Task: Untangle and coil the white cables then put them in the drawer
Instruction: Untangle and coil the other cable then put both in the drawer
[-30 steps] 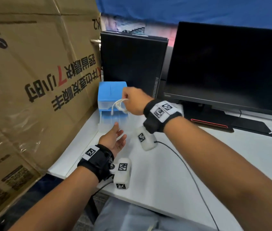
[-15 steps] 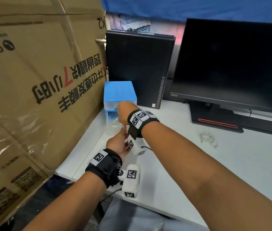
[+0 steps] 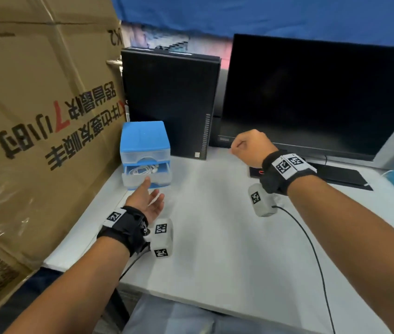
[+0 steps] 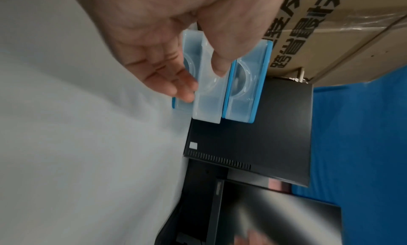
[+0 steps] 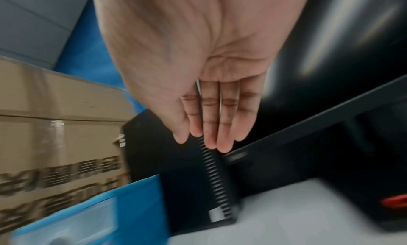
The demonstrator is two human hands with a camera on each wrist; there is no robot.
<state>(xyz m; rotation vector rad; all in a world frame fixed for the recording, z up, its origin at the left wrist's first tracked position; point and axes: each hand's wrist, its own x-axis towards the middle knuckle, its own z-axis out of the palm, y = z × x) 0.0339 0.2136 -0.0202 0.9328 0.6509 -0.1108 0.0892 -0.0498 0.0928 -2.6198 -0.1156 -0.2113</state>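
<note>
The coiled white cable lies in the pulled-out middle drawer of the small blue drawer unit. It is a flattened bundle whose long axis runs side to side across the drawer, parallel to the drawer front, with its plug ends bunched toward the right end. The drawer stands open toward the person, just beyond the left fingertips.

The left hand is palm-up and relaxed, its fingers loosely extended and holding nothing. In the left wrist view the thumb and fingertips reach the translucent drawer front, but real contact cannot be told. The cable sits just past and above those fingertips, behind the front wall.

The right hand hovers over the white desk, well to the right of the drawer unit. Ahead of its fingers stand the black computer case and the monitor. From the head view it looks loosely curled; the blurred right wrist view shows its fingers straight, close together and empty.

Half a second ago the right hand was at the drawer mouth with the cable, the left just beneath it. The cable has since been let go into the drawer, the right hand has swung away rightward, and the left has stayed by the drawer front. A large cardboard box stands to the left of the fingers.
</note>
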